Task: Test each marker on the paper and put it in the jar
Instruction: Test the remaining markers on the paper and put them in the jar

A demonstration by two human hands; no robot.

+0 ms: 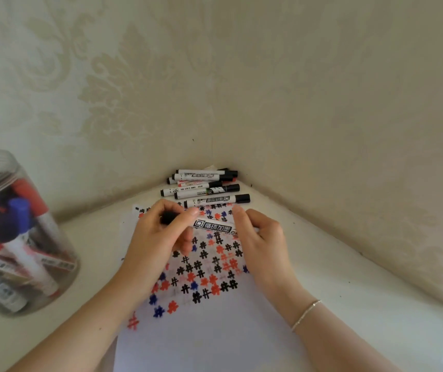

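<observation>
Two bare forearms, no sleeves in view. Left hand [158, 232]: no rings or watch seen, nails short, unpainted. Right hand [262, 237]: same, plain nails. Right wrist has a thin silver chain bracelet [305, 315], fine links, slightly loose. No other jewellery visible.

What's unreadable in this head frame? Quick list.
- Held marker, head view: its cap end sits under the left hand and its tail under the right hand, so whether the cap is on or off is unclear.
- Jar: cut by the left edge and blurred, so no marker count.
- Marker pile in the corner: overlapping, labels too small.
- Paper: bottom cut off.
</observation>
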